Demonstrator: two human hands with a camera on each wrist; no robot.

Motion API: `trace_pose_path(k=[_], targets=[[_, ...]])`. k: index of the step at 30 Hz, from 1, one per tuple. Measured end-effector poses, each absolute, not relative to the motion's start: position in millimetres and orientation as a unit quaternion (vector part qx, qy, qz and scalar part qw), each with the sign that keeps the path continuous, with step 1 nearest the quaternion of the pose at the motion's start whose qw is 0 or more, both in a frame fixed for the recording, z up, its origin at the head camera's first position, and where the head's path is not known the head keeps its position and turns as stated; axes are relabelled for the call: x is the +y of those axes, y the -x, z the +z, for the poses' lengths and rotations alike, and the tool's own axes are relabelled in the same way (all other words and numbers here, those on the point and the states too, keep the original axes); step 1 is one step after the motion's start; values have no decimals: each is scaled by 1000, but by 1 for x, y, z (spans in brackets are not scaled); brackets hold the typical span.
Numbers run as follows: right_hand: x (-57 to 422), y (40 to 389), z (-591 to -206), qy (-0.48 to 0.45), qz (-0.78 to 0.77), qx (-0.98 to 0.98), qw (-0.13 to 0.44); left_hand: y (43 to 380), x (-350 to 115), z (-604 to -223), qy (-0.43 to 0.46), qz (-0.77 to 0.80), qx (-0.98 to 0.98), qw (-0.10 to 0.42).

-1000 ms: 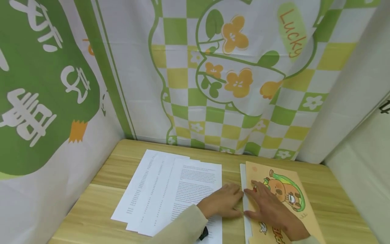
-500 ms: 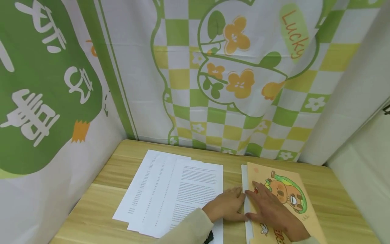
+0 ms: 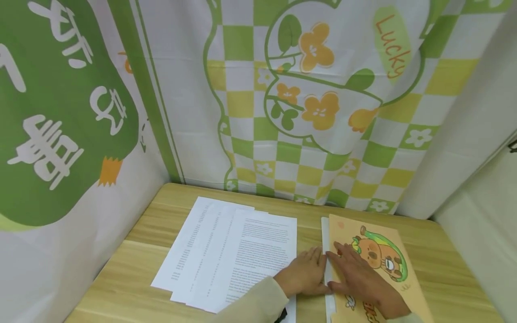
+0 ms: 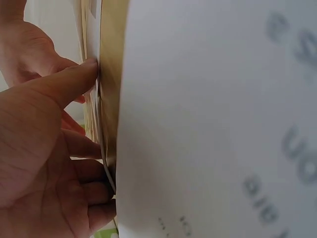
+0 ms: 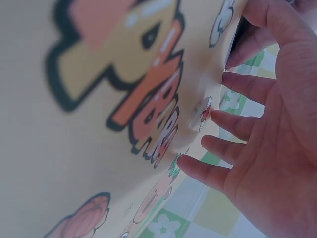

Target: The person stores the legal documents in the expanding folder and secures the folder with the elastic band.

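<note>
An orange folder with a cartoon capybara on its cover lies on the right side of the table, a white strip of paper showing along its left edge. My right hand rests on the cover with its fingers spread; in the right wrist view its fingertips touch the printed surface. Beside the white strip is my left hand, its thumb and fingers right at the edge. In the left wrist view, the thumb touches that edge, and the other fingers lie along it, their tips partly hidden.
Several printed white sheets lie overlapped on the left half of the wooden table, partly under my left forearm. A patterned cloth hangs behind the table, and pale fabric stands at the right.
My left hand has shifted slightly right and toward me along the folder's edge. The right hand stays spread on the cover. The head view has turned a little.
</note>
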State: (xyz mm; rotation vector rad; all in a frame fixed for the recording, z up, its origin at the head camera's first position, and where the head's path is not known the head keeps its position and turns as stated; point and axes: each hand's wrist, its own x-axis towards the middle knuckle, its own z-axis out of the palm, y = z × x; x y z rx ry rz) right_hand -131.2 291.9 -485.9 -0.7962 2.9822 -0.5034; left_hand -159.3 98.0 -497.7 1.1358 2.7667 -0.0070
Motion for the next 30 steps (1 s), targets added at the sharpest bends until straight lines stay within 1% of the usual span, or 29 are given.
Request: trace_pose_path(k=[5, 12, 16, 21, 25, 30], targets=[[292, 132, -484, 247, -160, 956, 23, 161, 100, -500, -379, 4, 922, 78], [290, 133, -482, 234, -168, 956, 57, 162, 99, -498, -371, 22, 923, 99], [291, 133, -479, 236, -160, 956, 69, 162, 99, -503, -370, 24, 923, 104], [293, 133, -476, 245, -148, 956, 62, 158, 101, -502, -366, 9, 925, 100], [294, 131, -476, 233, -146, 960, 57, 156, 101, -501, -371, 1, 924, 93], [291, 129, -475, 220, -130, 967, 16, 157, 101, -500, -370, -7, 924, 96]])
